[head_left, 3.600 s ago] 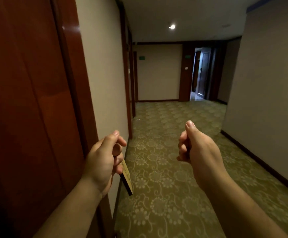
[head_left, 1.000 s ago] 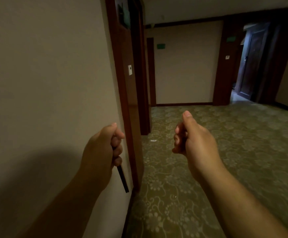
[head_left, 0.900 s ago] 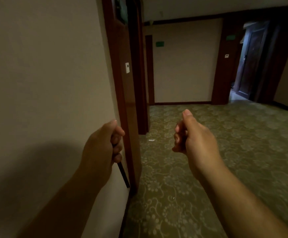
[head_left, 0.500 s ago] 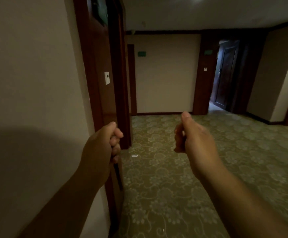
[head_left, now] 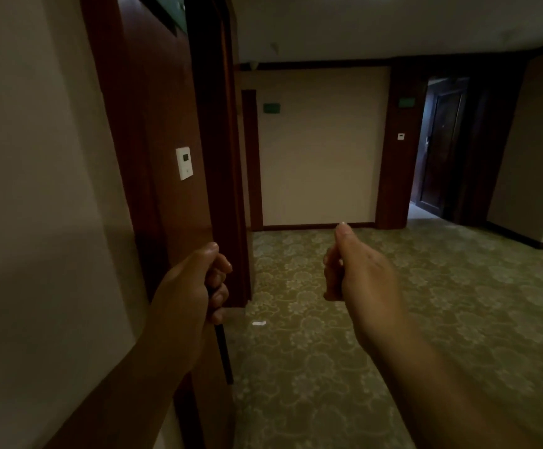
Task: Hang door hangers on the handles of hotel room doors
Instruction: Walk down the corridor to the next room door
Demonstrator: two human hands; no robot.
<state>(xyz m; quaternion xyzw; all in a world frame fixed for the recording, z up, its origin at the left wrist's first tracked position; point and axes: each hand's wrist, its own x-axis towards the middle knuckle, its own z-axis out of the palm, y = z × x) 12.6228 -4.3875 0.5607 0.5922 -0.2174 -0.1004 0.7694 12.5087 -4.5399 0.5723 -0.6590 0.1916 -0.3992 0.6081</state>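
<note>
Left hand (head_left: 192,286): low at left, just beside the wooden door surround (head_left: 166,124), fingers curled tight round a door hanger (head_left: 224,354). The hanger is seen edge-on as a thin dark strip hanging down from the fist, its lower end free in the air (face and print not readable). Right hand (head_left: 357,273): held forward at centre, well apart from the left, fingers curled in, thumb straight, nothing visible in it. Carpet (head_left: 393,319): green-gold floral pattern, with one small white scrap (head_left: 259,323) lying near the surround's foot. White switch panel (head_left: 184,163): fixed on the surround. Far end wall (head_left: 318,150): beige, carrying a green sign (head_left: 271,108). Dark door (head_left: 441,147): far right, set in a recess.
</note>
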